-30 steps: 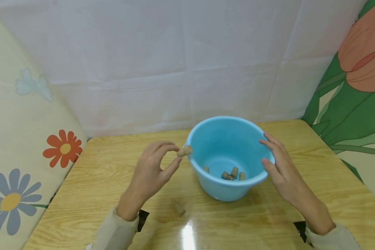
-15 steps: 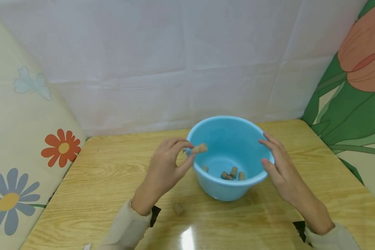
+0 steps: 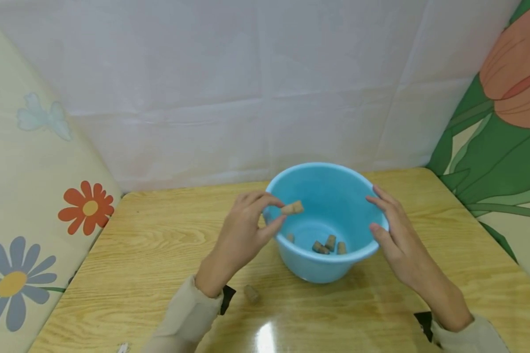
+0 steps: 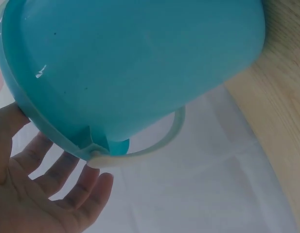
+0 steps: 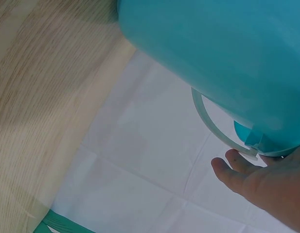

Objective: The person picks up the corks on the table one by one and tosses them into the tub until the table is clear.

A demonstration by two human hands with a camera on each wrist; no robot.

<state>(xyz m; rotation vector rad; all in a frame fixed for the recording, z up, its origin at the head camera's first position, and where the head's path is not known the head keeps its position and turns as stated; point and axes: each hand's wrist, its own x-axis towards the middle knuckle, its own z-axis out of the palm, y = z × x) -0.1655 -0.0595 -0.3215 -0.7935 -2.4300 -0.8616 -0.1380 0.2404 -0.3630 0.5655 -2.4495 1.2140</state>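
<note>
In the head view my left hand pinches a tan cork between thumb and fingertips. The cork is over the left rim of a light blue bucket, inside its opening. Several corks lie on the bucket's floor, mostly toward the near side. My right hand holds the bucket's right rim, thumb on the near side and fingers farther along. Left of the bucket's base, a loose cork rests on the table. The left wrist view hides the held cork behind the bucket's rim.
The bucket stands on a wood-grain table. Its pale handle hangs down on the far side. A white cloth covers the back, with flower-patterned panels at the sides. A small white scrap lies near the front edge.
My left hand has moved right with the cork, from outside the bucket's left rim to over its opening. The right hand has stayed on the rim.
</note>
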